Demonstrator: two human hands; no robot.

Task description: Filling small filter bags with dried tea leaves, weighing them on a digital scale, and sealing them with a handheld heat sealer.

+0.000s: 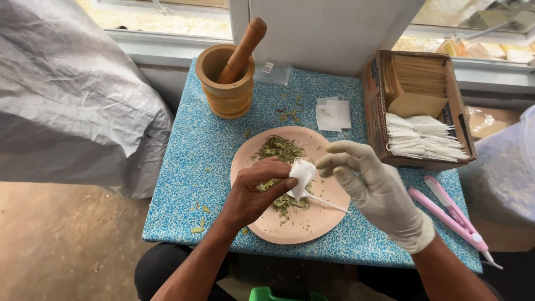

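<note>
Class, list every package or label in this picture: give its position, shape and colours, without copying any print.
Cardboard box: right side of table, open, brown with printed side, holding white sachets and tan envelopes.
Clear plastic packet: behind the wooden mortar, flat, with a small white label.
Small white pouch: pinched in the left hand over the pink plate.

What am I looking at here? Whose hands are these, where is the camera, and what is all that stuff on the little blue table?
The one picture comes from a camera worn on a person's head, looking down at their own two hands. The bare left hand pinches a small white paper sachet over a pink plate of dried green leaves. The right hand wears a white glove and holds a thin white stick that reaches under the sachet. All this rests on a blue speckled table. Behind the plate stands a wooden mortar with its pestle. To the right is a cardboard box of more sachets and brown envelopes, and a pink hand tool.
</note>
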